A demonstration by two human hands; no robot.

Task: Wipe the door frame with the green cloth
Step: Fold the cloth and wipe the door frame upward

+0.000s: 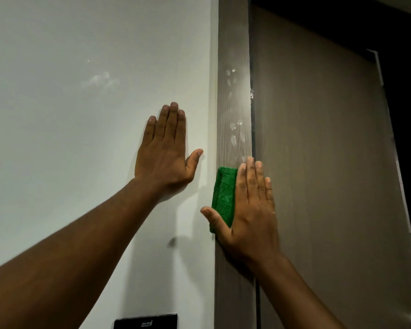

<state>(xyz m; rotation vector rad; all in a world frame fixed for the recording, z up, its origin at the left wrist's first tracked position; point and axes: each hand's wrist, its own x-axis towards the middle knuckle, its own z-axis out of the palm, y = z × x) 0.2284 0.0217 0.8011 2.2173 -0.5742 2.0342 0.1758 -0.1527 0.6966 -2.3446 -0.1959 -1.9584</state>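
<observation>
Right hand (pixel 252 210), lower centre-right of frame, lies flat w/ fingers straight and close together, thumb splayed out to the left. It's pressing the green cloth (pixel 224 198) against the door frame (pixel 233 67), not gripping it; palm and fingers pin it down. Cloth looks folded into a thick pad, its left half poking out from under the hand, upper edge level w/ the fingertips. Thumb sits over the cloth's lower left corner.

Door frame is the vertical grey-brown wood-grain strip running top to bottom just right of centre. Above the cloth, pale smudges (pixel 234 134) show on the strip, more of them higher up near mid-frame. A few pale chips along its right edge too.

Left hand (pixel 166 157), centre of frame, is spread open and flat on the white wall (pixel 81 138), fingers pointing up, thumb angled toward the door frame but apart from it. Holding nothing. Forearm stretches in from the lower left corner.

Right of the strip, the door (pixel 318 162) is a plain brownish panel, its far edge slanting down the right side; dark beyond that. Bottom centre, a black plate (pixel 145 321) on the wall w/ small lettering, too small to read. Small dark mark (pixel 172 242) on the wall, beside the right wrist.
</observation>
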